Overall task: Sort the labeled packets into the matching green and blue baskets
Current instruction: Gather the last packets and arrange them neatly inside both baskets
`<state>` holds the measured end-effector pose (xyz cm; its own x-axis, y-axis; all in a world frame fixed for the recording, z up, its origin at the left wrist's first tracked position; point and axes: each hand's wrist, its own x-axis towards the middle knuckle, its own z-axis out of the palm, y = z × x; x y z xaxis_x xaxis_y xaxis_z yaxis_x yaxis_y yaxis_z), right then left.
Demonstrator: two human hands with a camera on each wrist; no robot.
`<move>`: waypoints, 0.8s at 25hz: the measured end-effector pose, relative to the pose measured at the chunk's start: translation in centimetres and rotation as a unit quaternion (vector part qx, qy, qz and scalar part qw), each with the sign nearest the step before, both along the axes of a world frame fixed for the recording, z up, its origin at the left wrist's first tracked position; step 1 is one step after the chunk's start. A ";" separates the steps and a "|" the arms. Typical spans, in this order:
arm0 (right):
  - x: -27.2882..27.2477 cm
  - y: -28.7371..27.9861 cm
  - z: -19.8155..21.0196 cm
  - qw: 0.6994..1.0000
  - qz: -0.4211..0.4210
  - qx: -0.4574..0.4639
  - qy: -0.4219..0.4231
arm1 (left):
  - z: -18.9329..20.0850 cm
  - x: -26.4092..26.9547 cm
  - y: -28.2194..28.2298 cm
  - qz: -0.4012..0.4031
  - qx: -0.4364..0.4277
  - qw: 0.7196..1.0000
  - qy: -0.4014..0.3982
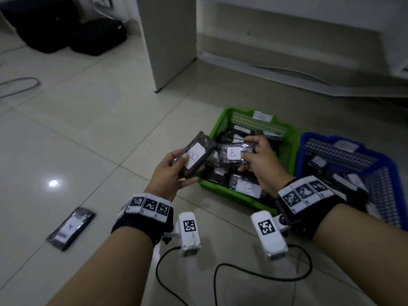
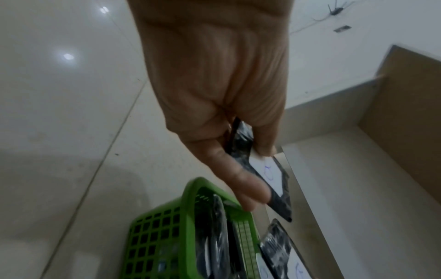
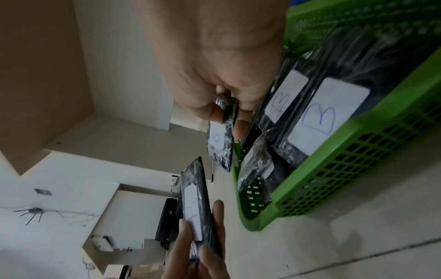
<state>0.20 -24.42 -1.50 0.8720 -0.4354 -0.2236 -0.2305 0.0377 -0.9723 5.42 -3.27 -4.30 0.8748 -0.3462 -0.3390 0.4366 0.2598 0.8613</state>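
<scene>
- The label on the green basket's [image 1: 215,129] far rim is too blurred to read, and the right forearm covers part of the blue basket [image 1: 384,164].
- The left hand [image 1: 170,171], palm up, grips a black packet [image 1: 196,156] marked B, thumb on its label, just left of the green basket.
- The right hand [image 1: 262,164] pinches another B packet [image 1: 235,153] by its end, above the green basket.
- A third packet [image 1: 70,228] lies on the floor tiles [image 1: 88,129], its mark unclear.
</scene>
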 end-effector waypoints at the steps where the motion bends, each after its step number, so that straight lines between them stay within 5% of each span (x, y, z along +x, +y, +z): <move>1: -0.5 -0.7 0.0 1.000 -0.015 -0.006 0.007 | 0.0 -0.2 -0.9 0.006 0.028 0.999 -0.015; 8: -2.0 -3.5 -0.9 0.994 -0.100 -0.021 0.036 | -0.8 0.4 -4.2 0.002 0.154 0.984 -0.086; 14: -0.1 -6.2 -1.7 0.980 -0.177 -0.033 0.086 | -1.4 2.1 -6.8 0.035 0.302 0.940 -0.156; 17: -0.1 -7.7 -2.5 0.976 -0.143 -0.096 0.135 | -1.7 2.8 -8.3 -0.019 0.333 0.926 -0.179; 20: -0.9 -8.7 -3.5 0.947 -0.056 -0.273 0.163 | -2.2 3.1 -9.2 -0.065 0.400 0.882 -0.239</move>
<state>-0.72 -33.11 -4.98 0.7374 -0.6489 -0.1875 -0.5452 -0.4079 -0.7324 8.54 -12.42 -6.52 0.9544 -0.2720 -0.1234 -0.0455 -0.5407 0.8400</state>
